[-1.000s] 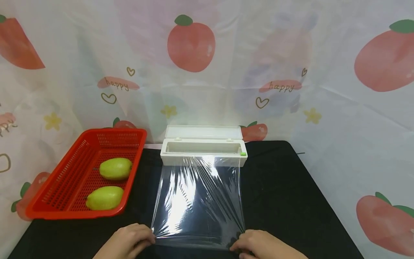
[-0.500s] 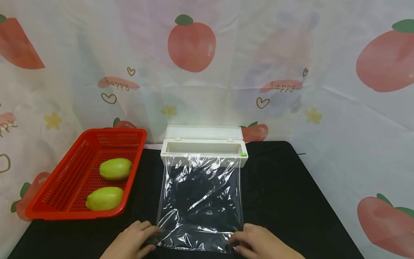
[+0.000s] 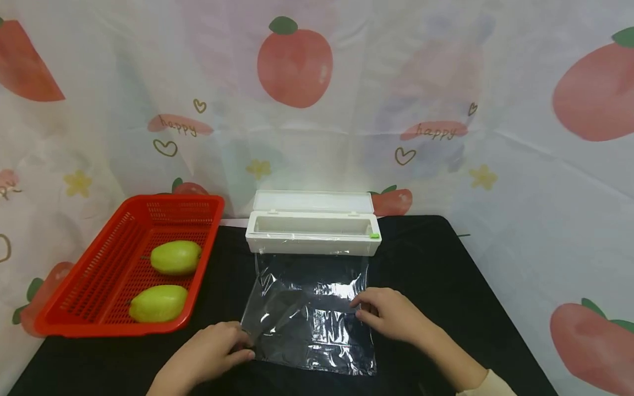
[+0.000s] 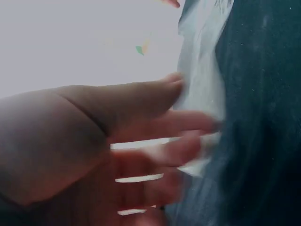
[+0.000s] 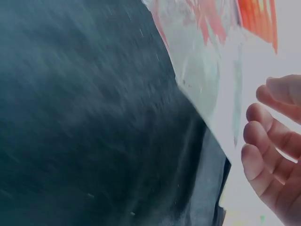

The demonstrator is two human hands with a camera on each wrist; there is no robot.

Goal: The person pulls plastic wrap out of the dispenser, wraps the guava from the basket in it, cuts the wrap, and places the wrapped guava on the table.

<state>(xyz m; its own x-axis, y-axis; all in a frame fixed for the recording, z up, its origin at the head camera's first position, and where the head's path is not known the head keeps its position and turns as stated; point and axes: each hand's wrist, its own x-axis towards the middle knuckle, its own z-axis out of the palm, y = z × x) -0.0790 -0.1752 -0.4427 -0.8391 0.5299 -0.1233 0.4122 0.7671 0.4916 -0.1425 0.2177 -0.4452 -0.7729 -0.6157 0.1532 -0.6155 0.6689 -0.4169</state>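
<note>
A sheet of clear plastic wrap (image 3: 332, 324) lies over the black tabletop, drawn out from a white wrap dispenser (image 3: 312, 245) whose lid stands raised. My left hand (image 3: 210, 349) is at the sheet's near left corner. In the left wrist view its thumb and forefinger (image 4: 193, 121) are apart, and the fingertips reach the film, though blur hides the exact contact. My right hand (image 3: 391, 313) hovers by the sheet's right edge, its fingers (image 5: 265, 134) loosely bent with nothing between them.
To the left stands a red plastic basket (image 3: 89, 275) holding two green pear-like fruits (image 3: 175, 257). A small green slider (image 3: 374, 236) sits at the dispenser's right end. A fruit-printed cloth (image 3: 317, 154) hangs behind the black-covered table (image 3: 436, 264).
Both hands earlier held the wrap taut at its near corners; it now lies slack and flat. My right hand has moved forward along the right edge, while the left shifted slightly right.
</note>
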